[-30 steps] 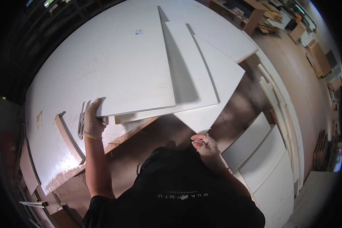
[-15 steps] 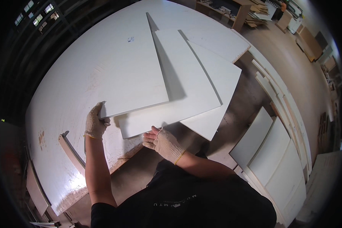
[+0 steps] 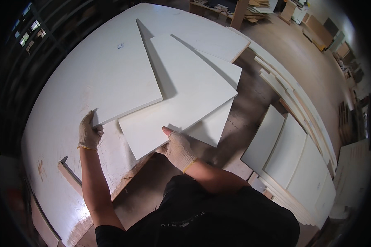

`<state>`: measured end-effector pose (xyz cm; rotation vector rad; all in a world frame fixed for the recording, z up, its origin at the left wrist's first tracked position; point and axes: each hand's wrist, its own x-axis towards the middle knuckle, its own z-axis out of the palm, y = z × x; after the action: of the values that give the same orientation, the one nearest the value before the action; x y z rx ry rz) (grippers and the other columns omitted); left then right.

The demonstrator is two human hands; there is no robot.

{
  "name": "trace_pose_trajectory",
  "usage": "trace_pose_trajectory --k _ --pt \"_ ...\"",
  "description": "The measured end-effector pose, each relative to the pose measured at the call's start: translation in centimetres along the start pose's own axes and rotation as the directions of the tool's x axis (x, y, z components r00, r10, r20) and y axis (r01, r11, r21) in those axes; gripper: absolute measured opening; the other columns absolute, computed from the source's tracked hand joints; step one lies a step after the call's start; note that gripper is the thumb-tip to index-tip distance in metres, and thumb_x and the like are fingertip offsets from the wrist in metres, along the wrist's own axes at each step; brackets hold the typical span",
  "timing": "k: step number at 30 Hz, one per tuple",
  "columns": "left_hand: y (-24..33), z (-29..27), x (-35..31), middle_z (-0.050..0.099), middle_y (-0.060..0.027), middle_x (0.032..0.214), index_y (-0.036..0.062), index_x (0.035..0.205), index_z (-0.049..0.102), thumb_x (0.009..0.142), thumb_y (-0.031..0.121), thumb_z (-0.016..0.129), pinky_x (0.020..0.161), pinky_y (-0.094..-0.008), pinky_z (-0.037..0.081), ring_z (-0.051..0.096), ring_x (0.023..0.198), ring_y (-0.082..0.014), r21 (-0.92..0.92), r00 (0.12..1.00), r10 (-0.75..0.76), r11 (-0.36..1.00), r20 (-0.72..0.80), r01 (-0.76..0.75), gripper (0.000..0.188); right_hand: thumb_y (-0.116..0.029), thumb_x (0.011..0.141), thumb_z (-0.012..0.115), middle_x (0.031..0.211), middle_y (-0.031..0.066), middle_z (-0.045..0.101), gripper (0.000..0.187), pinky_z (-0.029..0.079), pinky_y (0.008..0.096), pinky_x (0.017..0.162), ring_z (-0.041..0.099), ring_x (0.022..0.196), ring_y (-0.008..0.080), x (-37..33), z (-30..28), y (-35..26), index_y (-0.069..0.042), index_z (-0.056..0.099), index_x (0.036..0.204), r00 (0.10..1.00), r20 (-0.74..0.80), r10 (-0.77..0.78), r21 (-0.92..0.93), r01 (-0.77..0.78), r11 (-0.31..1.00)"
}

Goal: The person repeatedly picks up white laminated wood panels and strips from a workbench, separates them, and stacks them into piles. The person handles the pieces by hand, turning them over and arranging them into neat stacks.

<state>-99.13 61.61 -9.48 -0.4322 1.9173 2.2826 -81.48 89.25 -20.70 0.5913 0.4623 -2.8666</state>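
- Nearest, the right hand point(image 3: 179, 149), in a knit glove with a yellow cuff, has its fingers pressed together under the near edge of the middle white panel point(image 3: 181, 96), thumb on top, pinching that edge.
- The left hand point(image 3: 88, 132), gloved the same way, is curled around the near corner of the top white panel point(image 3: 111, 74), gripping it where it overhangs the middle one.
- A third white panel point(image 3: 212, 123) lies lowest, its corner jutting past the edge of the worktop point(image 3: 49, 123) toward the floor.
- Judging by how they lie, the three panels are fanned and overlapped, not squared up; lining up their edges looks to be left, and none has been lifted clear of the worktop.
- A thin curved strip point(image 3: 70, 175) lies near the worktop's left edge, apart from both hands.
- To the right, on the floor, more white panels point(image 3: 292, 160) lie side by side, with long narrow strips point(image 3: 284, 86) beyond them.
- Labels: only a small bluish mark point(image 3: 120, 45) shows on the top panel's far part, too small to make out; no packages or signs can be told.
- Farthest, a wooden bench with stacked boards point(image 3: 251, 8) stands at the top.
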Motion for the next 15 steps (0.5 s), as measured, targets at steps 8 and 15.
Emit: trace_pose_trajectory --k 8,15 --pt "-2.1 5.6 3.6 0.062 -0.0076 0.078 0.0103 0.114 0.064 0.107 0.036 0.059 0.042 -0.0270 0.042 0.056 0.054 -0.0169 0.077 0.993 -0.112 0.991 0.033 0.110 0.027 -0.018 0.092 0.064 0.112 0.0157 0.067 0.024 0.056 0.0427 0.098 0.068 0.110 0.0296 -1.6 -3.0 -9.0 -0.001 0.067 0.109 0.842 0.104 -0.530 -0.594 0.479 0.646" --pt "-3.3 8.6 9.8 0.065 -0.0049 0.088 0.0105 0.121 0.065 0.110 0.043 0.056 0.047 -0.0182 0.048 0.062 0.067 -0.0097 0.279 0.997 -0.051 0.960 0.052 0.034 0.035 -0.014 0.080 0.068 0.103 0.0142 0.064 0.025 0.052 0.0415 0.093 0.062 0.099 0.0272 -7.7 -5.3 -19.2 0.000 0.066 0.101 0.778 -0.240 -0.580 -0.093 0.576 0.812"
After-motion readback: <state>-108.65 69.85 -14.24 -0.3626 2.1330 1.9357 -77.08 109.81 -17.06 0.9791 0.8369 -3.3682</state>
